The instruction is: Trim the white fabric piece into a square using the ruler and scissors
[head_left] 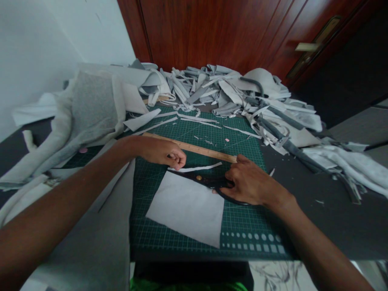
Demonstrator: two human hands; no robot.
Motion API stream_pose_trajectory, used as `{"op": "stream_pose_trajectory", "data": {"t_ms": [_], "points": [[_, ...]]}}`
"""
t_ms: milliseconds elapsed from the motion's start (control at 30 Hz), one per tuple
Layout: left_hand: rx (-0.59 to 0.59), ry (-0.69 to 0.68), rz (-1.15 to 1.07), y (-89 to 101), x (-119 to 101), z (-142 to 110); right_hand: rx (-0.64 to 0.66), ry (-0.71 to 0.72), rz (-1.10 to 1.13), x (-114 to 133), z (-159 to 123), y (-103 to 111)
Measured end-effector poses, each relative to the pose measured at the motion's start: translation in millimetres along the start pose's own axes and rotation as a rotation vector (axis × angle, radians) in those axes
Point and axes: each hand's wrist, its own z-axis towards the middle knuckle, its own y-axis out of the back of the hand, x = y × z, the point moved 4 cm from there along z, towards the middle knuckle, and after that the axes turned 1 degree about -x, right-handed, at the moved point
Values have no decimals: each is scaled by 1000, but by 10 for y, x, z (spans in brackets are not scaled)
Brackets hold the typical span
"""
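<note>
My right hand (247,180) is curled round the handles of the scissors (209,182), whose blades look nearly together. My left hand (166,154) is closed, thumb to finger, and seems to pinch the left end of a thin strip (206,166); the strip's other end lies loose, pointing towards my right hand.

The white cloth (188,208) lies flat on my side of both hands, roughly square. Its far edge runs along the blades, and this is the relation that counts: the scissors' long axis reaches from my right hand leftwards and slightly away, the tip just below my left fingers. The cloth's far right corner is nearest my right hand, its far left corner my left.

Just beyond my hands the ruler (194,148) slants across the mat (251,220), one end at my right forefinger; whether they touch I cannot tell. Bare mat lies to the right of the cloth and between it and the near edge of the surface (306,226). Below my left forearm, a grey sheet (106,238) limits room on that side; far beyond both hands, scraps (194,91) are heaped.
</note>
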Motion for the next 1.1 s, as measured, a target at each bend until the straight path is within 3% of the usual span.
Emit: {"op": "stream_pose_trajectory", "data": {"t_ms": [600,800,1000,1100], "points": [[-36,-24,-63,17,-4,-13,-19,65,-43,-44,16,-33],[-84,-1,14,38,40,-22,-34,64,-22,-38,-17,-29],[-218,-20,-1,193,105,-67,-126,37,-40,-240,-131,20],[-418,-7,97,318,129,-96,-245,27,-91,-467,-206,48]]}}
